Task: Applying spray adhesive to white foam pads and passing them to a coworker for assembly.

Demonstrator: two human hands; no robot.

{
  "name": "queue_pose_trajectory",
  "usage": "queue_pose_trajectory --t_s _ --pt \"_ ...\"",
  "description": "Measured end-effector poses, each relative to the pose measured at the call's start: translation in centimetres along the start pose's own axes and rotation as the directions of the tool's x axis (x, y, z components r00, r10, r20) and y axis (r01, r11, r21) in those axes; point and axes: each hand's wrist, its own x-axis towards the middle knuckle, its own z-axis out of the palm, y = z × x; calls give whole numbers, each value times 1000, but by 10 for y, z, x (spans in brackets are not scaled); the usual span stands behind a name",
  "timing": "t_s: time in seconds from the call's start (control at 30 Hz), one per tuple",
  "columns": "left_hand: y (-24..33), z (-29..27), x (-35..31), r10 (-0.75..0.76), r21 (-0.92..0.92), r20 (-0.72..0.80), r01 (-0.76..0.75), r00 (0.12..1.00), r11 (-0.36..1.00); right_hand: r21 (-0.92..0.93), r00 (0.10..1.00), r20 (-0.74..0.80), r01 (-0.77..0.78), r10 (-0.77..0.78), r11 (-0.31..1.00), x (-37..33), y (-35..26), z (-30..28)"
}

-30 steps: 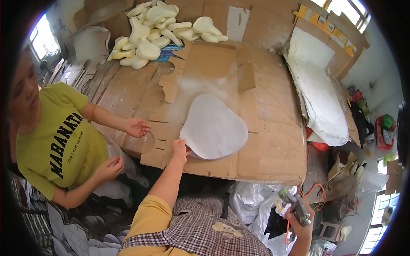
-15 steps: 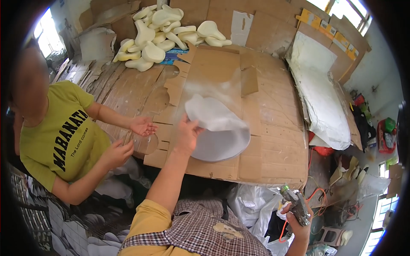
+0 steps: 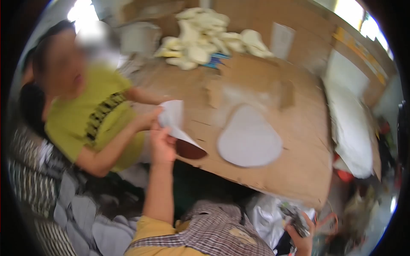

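Observation:
My left hand (image 3: 163,144) is closed on a thin saddle-shaped cover piece (image 3: 173,119), pale grey-white on one face and dark reddish brown on the other. A co-worker's hand (image 3: 149,118) touches the same piece at its left edge, just beyond my fingers. Down at the lower right, my right hand (image 3: 301,238) grips a metal spray gun (image 3: 295,219), blurred by motion. A rounded, pear-shaped grey piece (image 3: 249,138) lies flat on the cardboard-covered table (image 3: 294,166), to the right of my left hand.
Cream foam saddle pads (image 3: 200,36) are heaped at the table's far side. A co-worker in a yellow-green shirt (image 3: 98,102) sits at the left. White sheeting (image 3: 350,119) leans along the right edge; grey cut pieces (image 3: 111,234) lie at lower left.
My left hand has lifted the top piece off the grey one and carried it left to the co-worker, whose hand now touches it. My view has turned left; the spray gun stays in my right hand.

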Motion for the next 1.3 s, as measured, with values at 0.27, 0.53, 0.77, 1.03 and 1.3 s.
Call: queue_pose_trajectory --t_s 0.27,0.53,0.77,1.03,1.3 --pt "-19 -32 -62 -52 108 -190 73 980 991 -233 984 -178 -29 -13 972 3 -23 -10" --pt "-71 -53 -112 -361 55 -129 371 923 927 -236 995 -73 -78 62 969 -8 -32 -21" --pt "-70 -50 -97 -365 0 -187 371 912 929 -252 992 -117 22 -53 967 -11 -60 -10" --pt "-88 -54 -91 -522 26 -193 536 831 844 153 999 -37 -9 15 988 -25 -52 2" --pt "-92 -59 -87 -554 81 -231 584 800 808 -54 967 -255 6 -19 999 -46 -58 -20"
